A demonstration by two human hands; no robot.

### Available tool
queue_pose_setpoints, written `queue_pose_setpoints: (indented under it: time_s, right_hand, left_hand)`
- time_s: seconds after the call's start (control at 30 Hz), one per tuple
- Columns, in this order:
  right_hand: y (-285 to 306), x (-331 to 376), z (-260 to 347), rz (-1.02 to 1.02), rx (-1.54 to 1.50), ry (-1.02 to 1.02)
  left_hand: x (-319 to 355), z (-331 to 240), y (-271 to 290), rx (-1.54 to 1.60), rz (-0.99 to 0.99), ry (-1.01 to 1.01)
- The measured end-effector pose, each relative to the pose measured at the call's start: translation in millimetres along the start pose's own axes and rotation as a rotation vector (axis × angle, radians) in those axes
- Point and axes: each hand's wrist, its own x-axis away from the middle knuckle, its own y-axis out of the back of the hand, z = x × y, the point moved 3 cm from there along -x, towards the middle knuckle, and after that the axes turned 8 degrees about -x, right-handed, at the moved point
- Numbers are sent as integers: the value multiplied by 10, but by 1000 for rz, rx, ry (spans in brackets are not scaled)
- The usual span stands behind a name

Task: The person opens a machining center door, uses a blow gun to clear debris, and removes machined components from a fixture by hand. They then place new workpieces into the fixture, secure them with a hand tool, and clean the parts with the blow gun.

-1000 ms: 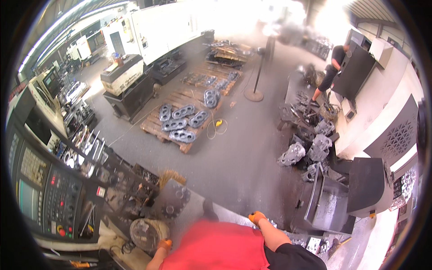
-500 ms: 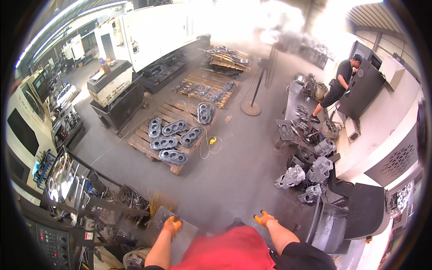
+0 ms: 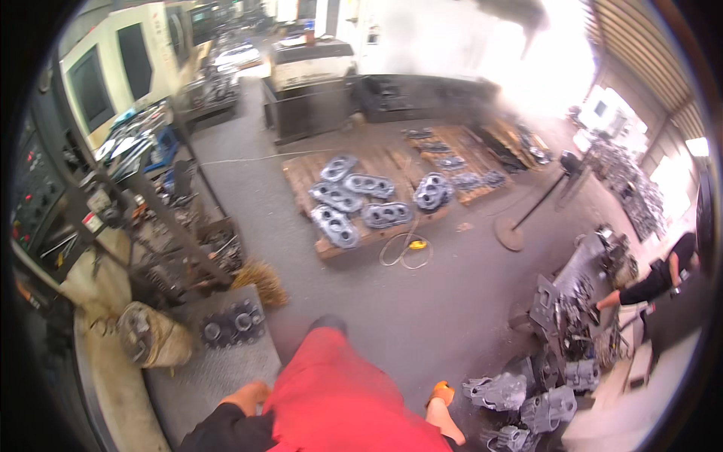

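Note:
My right hand [image 3: 442, 392], in an orange glove, hangs beside the red garment [image 3: 339, 392] on my body. It is small and blurred, so I cannot make out its fingers; nothing shows in it. Nearest to it are grey metal castings [image 3: 495, 392] at the lower right. My left forearm [image 3: 247, 396] reaches in at the lower left; the fingers are hidden against the red garment. Left of that arm, a dark metal part with round openings [image 3: 233, 325] lies on a grey plate [image 3: 197, 373].
A straw broom [image 3: 260, 282] and a round bucket [image 3: 154, 335] stand at the left. Ahead, a wooden pallet [image 3: 301, 192] bears several castings, with a yellow plug [image 3: 417, 245] and cord beside it. A round-based stand [image 3: 509, 233] is right; another person [image 3: 663, 275] is at far right.
My view has turned left, so the pallets have shifted rightward and up. The plate with the dark metal part has come into fuller view. My left glove has gone behind the red garment.

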Motion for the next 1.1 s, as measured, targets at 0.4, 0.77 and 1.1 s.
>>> queue_pose_setpoints:
  time_s: [0.4, 0.77, 1.1]
  right_hand:
    - [760, 760, 66, 76, -632, -337]
    - [2528, -1117, 2122, -7, -471, -138]
    - [3933, -2008, 4887, -2, -327, 144]
  left_hand:
    - [-226, -205, 1117, 898, -307, 411]
    - [-16, 651, 3746, 967, -678, 114]
    - [566, 2877, 3777, 1062, -1025, 488]
